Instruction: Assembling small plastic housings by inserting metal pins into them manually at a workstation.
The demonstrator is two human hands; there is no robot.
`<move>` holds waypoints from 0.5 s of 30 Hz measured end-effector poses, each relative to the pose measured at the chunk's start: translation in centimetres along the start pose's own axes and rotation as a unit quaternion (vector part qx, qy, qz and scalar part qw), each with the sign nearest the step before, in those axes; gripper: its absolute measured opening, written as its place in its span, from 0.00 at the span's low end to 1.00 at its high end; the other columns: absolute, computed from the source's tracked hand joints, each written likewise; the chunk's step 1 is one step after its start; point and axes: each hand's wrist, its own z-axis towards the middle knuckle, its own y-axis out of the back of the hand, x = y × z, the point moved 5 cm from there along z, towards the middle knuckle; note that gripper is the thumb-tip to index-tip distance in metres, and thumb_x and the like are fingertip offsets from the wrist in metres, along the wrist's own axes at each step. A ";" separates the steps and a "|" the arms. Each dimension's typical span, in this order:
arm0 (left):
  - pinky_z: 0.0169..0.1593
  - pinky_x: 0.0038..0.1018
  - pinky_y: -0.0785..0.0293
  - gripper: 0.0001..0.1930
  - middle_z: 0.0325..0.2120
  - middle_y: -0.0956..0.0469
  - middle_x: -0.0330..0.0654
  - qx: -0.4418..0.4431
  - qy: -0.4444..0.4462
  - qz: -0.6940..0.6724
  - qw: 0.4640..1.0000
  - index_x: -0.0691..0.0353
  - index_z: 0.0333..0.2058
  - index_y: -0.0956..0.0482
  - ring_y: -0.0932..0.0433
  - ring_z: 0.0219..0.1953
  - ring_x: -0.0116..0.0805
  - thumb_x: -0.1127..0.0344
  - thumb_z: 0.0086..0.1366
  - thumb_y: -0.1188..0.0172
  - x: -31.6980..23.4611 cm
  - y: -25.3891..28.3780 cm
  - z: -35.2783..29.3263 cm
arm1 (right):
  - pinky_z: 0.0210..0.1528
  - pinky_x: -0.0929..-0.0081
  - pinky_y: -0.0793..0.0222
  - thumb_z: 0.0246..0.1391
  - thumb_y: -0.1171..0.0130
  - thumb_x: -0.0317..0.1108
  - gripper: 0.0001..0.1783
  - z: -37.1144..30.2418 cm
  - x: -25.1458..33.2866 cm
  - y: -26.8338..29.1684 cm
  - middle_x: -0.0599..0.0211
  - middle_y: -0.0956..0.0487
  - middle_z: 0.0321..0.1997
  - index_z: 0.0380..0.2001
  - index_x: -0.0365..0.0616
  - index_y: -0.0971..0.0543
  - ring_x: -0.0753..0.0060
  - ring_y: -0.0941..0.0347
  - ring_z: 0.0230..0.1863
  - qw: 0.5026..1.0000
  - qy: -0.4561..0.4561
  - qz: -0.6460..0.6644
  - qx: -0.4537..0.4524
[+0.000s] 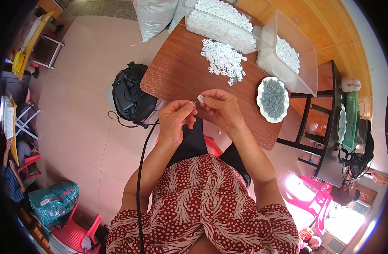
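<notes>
My left hand [175, 118] and my right hand [219, 106] meet at the near edge of a brown wooden table [181, 72]. My right hand pinches a small white plastic piece [200, 99] between thumb and forefinger. My left hand pinches a thin small metal pin [194, 103] whose tip touches the white piece. A loose pile of white plastic pieces [223, 59] lies on the table beyond my hands. A white scalloped dish [273, 99] holding several grey metal pins sits to the right.
Two clear plastic bins [221, 23] [289, 55] with white pieces stand at the table's far side. A black bag [130, 95] lies on the floor to the left, a black cable [139, 169] runs down. Red plastic chairs [75, 230] and a seated person [14, 178] are at left.
</notes>
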 end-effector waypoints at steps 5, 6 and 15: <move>0.17 0.20 0.33 0.06 0.22 0.23 0.45 -0.009 -0.009 0.007 1.000 0.70 0.32 0.23 0.27 0.16 0.26 0.73 0.57 0.40 0.1 0.2 -0.4 | 0.18 0.90 0.43 0.48 0.41 0.24 0.06 -0.4 -0.1 -0.7 0.71 0.22 0.25 0.32 0.38 0.22 0.87 0.35 0.19 0.999 0.028 -0.016 -0.005; 0.17 0.20 0.33 0.06 0.22 0.23 0.45 -0.013 -0.011 0.011 1.000 0.70 0.31 0.23 0.27 0.16 0.25 0.73 0.57 0.40 0.1 0.2 -0.5 | 0.18 0.90 0.44 0.48 0.41 0.24 0.06 -0.6 0.0 -1.0 0.71 0.22 0.25 0.32 0.38 0.21 0.87 0.36 0.18 0.999 0.027 -0.014 -0.010; 0.16 0.18 0.35 0.05 0.21 0.23 0.44 -0.018 -0.016 0.035 0.999 0.70 0.30 0.23 0.29 0.14 0.25 0.73 0.57 0.40 -0.1 0.3 -0.4 | 0.19 0.90 0.42 0.48 0.40 0.24 0.05 -0.3 -0.4 -1.3 0.70 0.22 0.25 0.31 0.38 0.21 0.88 0.35 0.18 0.999 0.039 -0.036 -0.006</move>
